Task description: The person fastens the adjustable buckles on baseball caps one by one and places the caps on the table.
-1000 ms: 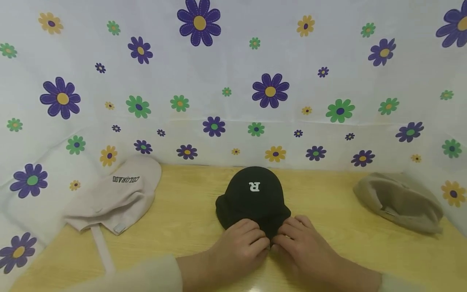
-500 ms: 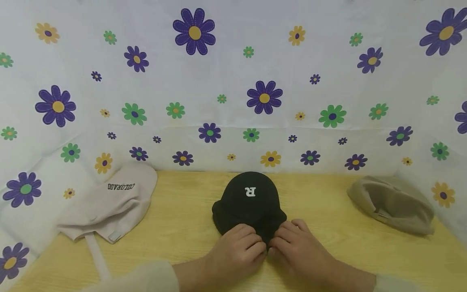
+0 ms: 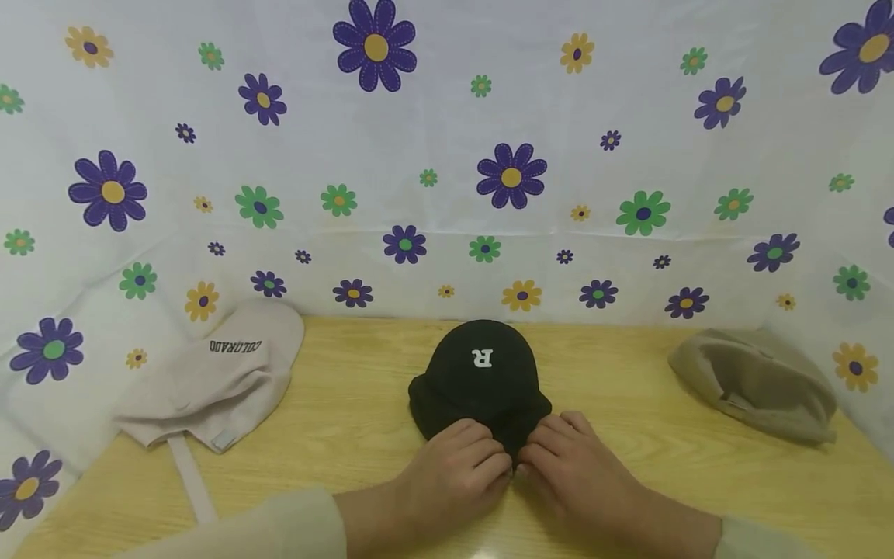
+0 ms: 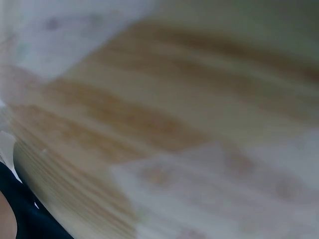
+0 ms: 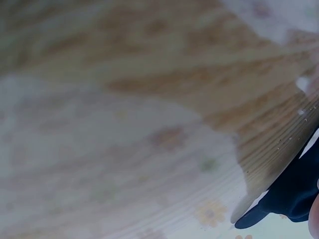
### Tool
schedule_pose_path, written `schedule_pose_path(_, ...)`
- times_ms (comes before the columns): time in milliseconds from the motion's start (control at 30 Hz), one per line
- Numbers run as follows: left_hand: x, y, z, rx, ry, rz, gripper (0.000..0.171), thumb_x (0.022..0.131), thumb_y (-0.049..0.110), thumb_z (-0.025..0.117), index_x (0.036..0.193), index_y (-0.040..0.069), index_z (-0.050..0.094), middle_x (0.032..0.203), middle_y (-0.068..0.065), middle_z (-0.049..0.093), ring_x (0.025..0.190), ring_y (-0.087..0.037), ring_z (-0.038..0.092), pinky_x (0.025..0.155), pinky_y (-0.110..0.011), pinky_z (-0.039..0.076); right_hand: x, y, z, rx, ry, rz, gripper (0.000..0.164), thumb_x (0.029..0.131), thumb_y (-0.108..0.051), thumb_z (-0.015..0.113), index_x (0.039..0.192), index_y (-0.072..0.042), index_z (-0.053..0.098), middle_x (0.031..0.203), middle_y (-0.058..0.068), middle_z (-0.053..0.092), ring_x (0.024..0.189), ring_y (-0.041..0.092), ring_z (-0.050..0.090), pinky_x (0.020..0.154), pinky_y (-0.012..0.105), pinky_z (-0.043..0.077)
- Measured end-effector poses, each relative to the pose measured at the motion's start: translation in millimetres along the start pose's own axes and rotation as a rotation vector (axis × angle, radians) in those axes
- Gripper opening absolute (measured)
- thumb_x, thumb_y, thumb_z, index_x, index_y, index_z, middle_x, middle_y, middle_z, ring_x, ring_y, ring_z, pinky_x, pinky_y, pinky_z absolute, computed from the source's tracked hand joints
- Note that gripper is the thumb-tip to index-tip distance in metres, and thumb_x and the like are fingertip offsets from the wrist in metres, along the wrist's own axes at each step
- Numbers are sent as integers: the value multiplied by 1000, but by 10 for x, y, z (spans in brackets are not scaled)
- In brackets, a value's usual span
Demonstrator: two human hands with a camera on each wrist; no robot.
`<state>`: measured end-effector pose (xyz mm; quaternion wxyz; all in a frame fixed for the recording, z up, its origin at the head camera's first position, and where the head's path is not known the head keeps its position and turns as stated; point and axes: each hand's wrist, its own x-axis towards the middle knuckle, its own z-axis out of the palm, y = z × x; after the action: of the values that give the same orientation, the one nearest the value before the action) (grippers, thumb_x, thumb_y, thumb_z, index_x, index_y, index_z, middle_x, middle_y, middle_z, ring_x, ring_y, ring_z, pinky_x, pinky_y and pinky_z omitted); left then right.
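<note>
Gripping near edge of black cap point(image 3: 482, 388), centre of table point(image 3: 349, 380) — left hand point(image 3: 457, 470), right hand point(image 3: 576, 470) close together, fingers curled round fabric; apparently adjusting back — next likely needs fine fingerwork.

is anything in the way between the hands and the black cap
Nothing visible: the left hand and right hand both hold the near edge of the black cap. The pale cap lies off to the left and the khaki cap to the right, both apart from it.
</note>
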<state>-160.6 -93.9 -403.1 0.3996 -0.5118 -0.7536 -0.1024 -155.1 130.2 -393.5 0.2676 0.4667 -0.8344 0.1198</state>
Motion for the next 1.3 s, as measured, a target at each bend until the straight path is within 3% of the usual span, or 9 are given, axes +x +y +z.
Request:
schedule_pose_path(300, 7, 13, 4, 10, 6, -3, 7, 79, 11, 75, 82, 14, 69, 81, 5, 67, 77, -11, 58, 79, -24, 50, -3, 10, -8, 5, -6, -17, 5, 90, -20, 71, 90, -19, 67, 91, -10, 59, 91, 10, 51, 85, 30, 38)
schedule_pose_path(467, 9, 3, -6, 16, -7, 5, 4, 84, 12, 68, 82, 14, 68, 81, 5, 67, 78, -11, 58, 79, -24, 50, 4, 23, -10, 0, 3, -29, 4, 92, -22, 69, 90, -19, 67, 91, -10, 59, 90, 10, 51, 84, 30, 39)
schedule_pose_path(667, 3, -8, 6, 25, -1, 7, 19, 93, 13, 54, 81, 15, 68, 81, 5, 67, 78, -11, 58, 80, -24, 50, -3, 32, 15, -10, 47, -51, 15, 100, -26, 58, 89, -19, 66, 90, -9, 59, 89, 11, 51, 84, 30, 39)
schedule_pose_path(833, -3, -11, 12, 25, 7, 8, 18, 92, 13, 55, 80, 15, 68, 80, 5, 66, 77, -11, 58, 80, -24, 50, -4, 34, 24, -18, 50, -49, 26, 104, -29, 47, 89, -19, 66, 90, -9, 59, 89, 12, 51, 84, 31, 39)
schedule_pose_path(1300, 9, -7, 11, 27, 11, 8, 19, 92, 12, 54, 78, 15, 67, 79, 5, 66, 77, -11, 58, 79, -24, 50, -10, 33, 20, -17, 51, -46, 27, 105, -30, 47, 90, -19, 66, 90, -9, 59, 89, 11, 51, 84, 32, 39)
